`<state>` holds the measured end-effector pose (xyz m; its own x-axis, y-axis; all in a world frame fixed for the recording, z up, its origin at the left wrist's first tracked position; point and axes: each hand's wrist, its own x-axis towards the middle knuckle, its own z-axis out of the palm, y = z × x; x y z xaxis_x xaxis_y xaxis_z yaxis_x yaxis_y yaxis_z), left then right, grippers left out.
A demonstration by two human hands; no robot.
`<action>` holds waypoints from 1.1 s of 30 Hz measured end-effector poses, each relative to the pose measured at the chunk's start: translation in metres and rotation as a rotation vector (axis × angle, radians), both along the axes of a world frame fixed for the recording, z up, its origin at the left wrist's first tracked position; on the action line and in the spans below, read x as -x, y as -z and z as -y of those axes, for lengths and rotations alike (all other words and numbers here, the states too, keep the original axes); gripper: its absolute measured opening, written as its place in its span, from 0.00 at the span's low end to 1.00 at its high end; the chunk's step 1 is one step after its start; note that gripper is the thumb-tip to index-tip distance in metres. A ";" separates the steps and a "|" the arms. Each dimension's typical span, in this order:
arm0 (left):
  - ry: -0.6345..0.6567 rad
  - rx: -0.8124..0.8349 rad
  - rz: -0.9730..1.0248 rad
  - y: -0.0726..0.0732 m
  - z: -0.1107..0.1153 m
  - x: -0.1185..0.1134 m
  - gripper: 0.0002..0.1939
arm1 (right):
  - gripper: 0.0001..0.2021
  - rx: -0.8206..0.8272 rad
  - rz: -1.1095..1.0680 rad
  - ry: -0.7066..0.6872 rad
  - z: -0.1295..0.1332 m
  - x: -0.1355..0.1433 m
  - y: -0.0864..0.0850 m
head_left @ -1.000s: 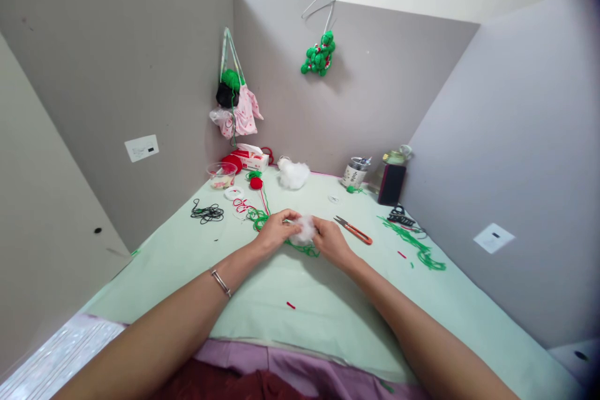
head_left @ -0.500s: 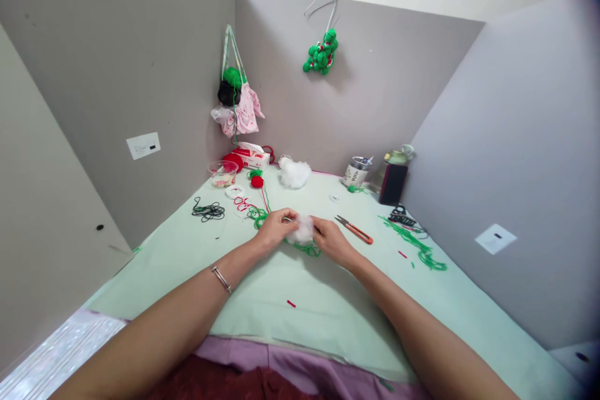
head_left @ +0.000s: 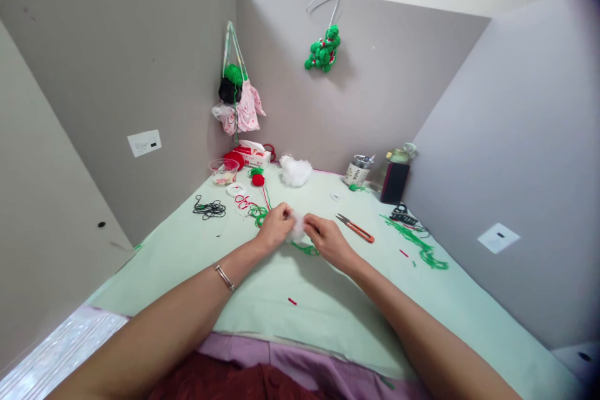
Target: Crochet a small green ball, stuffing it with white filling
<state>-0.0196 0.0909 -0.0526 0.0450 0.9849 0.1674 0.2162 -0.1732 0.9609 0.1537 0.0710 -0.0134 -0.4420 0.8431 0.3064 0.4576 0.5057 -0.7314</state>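
Between my hands is a tuft of white stuffing fibre, thin and wispy. My left hand pinches its left side, and my right hand, fingers curled together, grips its right side. Both are held over the green cloth in the middle of the table. Below the tuft, loops of green yarn lie on the cloth, partly hidden by the hands. More green yarn is bunched left of my left hand. Orange thread snips rest to the right of my right hand.
A larger heap of stuffing sits at the back, near a red yarn ball, a tissue box and a plastic tub. Black cord lies left. A tin, a phone and green strands are right.
My right hand has closed further and shifted slightly left and up on the tuft. The tuft looks thinner and narrower between the hands. The view has shifted slightly.
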 end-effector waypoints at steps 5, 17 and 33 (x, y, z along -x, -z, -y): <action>-0.061 -0.039 0.063 -0.001 0.009 -0.008 0.17 | 0.13 0.076 -0.057 0.013 -0.003 0.006 0.001; 0.226 0.154 0.291 -0.011 0.012 -0.004 0.16 | 0.03 -0.054 -0.008 0.238 -0.018 -0.006 0.004; 0.139 0.116 0.205 -0.001 0.008 -0.001 0.14 | 0.07 -0.042 0.108 0.031 -0.002 -0.003 -0.003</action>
<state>-0.0182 0.0833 -0.0514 0.1578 0.9847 0.0738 -0.0028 -0.0743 0.9972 0.1569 0.0731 -0.0106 -0.4487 0.8440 0.2938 0.5484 0.5196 -0.6552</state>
